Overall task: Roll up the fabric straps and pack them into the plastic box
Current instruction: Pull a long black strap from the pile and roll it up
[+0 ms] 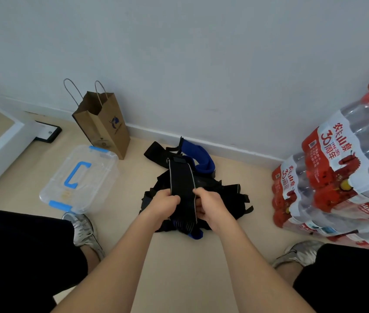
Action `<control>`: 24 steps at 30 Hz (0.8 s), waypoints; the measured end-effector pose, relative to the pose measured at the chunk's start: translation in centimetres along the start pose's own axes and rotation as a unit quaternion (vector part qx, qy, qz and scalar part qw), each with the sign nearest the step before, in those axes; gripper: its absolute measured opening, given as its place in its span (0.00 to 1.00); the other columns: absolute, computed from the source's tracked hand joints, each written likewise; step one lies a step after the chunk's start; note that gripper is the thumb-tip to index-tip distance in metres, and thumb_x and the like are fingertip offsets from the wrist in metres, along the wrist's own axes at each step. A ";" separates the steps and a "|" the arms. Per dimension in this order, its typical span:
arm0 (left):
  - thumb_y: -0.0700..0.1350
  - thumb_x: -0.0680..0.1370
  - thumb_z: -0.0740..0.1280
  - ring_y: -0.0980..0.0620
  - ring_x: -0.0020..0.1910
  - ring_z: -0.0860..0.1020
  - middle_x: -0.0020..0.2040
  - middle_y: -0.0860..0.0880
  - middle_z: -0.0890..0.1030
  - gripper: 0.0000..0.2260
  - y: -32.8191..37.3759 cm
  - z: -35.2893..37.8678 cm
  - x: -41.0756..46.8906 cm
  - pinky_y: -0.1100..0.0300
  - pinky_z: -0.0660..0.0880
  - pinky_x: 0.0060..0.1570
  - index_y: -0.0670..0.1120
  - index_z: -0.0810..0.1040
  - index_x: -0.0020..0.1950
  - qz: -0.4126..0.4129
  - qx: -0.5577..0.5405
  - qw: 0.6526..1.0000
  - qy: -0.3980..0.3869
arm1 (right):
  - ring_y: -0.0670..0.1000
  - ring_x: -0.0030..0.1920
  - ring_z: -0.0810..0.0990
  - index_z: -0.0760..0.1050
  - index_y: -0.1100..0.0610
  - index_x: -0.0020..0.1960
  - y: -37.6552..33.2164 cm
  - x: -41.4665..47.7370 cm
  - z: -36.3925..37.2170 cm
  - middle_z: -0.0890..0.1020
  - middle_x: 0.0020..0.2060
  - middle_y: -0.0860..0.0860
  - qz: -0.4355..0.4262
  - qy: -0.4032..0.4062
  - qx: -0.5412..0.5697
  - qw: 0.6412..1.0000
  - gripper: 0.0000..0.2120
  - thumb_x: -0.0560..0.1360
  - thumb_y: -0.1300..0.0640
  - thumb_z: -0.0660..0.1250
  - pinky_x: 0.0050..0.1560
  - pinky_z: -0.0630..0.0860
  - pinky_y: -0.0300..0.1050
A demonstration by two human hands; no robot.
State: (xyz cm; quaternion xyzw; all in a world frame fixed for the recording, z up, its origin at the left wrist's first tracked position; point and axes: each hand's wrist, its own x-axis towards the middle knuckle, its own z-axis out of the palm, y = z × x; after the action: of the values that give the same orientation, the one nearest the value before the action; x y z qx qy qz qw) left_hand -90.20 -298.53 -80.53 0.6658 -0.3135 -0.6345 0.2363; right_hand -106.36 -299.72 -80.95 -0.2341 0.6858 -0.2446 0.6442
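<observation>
While both hands hold the same strap, the step in hand looks like the start of a roll, and it will go best if the band is first pulled flat. The left hand (166, 203) has its fingers curled over the left edge of the black, grey-edged strap (181, 177), and the right hand (208, 205) pinches the right edge just opposite. The band runs from between them towards twelve o'clock, over the pile of straps (224, 193) on the floor (179, 256). Its far end lies near a blue strap (198, 154) at about one o'clock. I would free the far end from the heap before turning anything, since the tangle beneath would likely drag other bands along. Then fold the near end over tightly, with the thumbs on top and the fingers under, and roll away from the body with both grey edges in line, so that the coil does not cone out. If there is a fastening patch at the far end, which I cannot make out for certain, it should close the roll. The plastic box (97, 177) sits at about ten o'clock from the hands, apparently with its blue-handled lid on, so it needs opening before anything goes in. A paper bag (104, 125) stands at eleven o'clock and packs of water bottles (337, 177) at three, both well clear of the work.
</observation>
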 end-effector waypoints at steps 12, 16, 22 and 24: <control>0.47 0.83 0.68 0.43 0.51 0.88 0.50 0.46 0.89 0.07 1.2 0.0 0.9 0.43 0.87 0.51 0.52 0.85 0.56 0.018 -0.042 0.998 0.048 | 0.64 0.55 0.87 0.80 0.60 0.66 -2.2 0.0 1.2 0.88 0.55 0.63 0.120 -0.029 0.206 0.971 0.14 0.87 0.53 0.66 0.54 0.86 0.62; 0.48 0.83 0.68 0.44 0.51 0.89 0.47 0.47 0.90 0.08 0.9 0.0 0.8 0.43 0.87 0.53 0.50 0.86 0.56 0.011 -0.069 0.997 0.042 | 0.64 0.57 0.88 0.79 0.62 0.68 -2.2 -0.1 0.9 0.88 0.57 0.63 0.124 -0.028 0.233 0.964 0.14 0.87 0.56 0.67 0.56 0.86 0.60; 0.45 0.83 0.68 0.43 0.49 0.89 0.47 0.44 0.90 0.09 0.6 0.2 0.2 0.48 0.86 0.49 0.46 0.87 0.56 -0.011 -0.112 0.993 0.034 | 0.63 0.52 0.90 0.80 0.63 0.65 -2.1 -0.6 0.9 0.89 0.52 0.63 0.124 -0.010 0.214 0.969 0.12 0.86 0.56 0.67 0.47 0.87 0.58; 0.43 0.83 0.67 0.45 0.45 0.89 0.47 0.42 0.90 0.09 0.7 0.3 -0.1 0.52 0.84 0.42 0.43 0.86 0.56 -0.020 -0.132 0.991 0.022 | 0.63 0.51 0.90 0.80 0.62 0.64 -1.9 -0.7 0.9 0.89 0.52 0.63 0.120 -0.002 0.208 0.971 0.11 0.86 0.57 0.68 0.39 0.87 0.56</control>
State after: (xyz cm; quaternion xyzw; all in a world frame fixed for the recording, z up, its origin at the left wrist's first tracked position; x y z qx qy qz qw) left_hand -90.61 -298.91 -80.02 0.6486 -0.2082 -0.6601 0.3167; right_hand -105.43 -300.75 -79.24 -0.0113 0.6414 -0.3021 0.7051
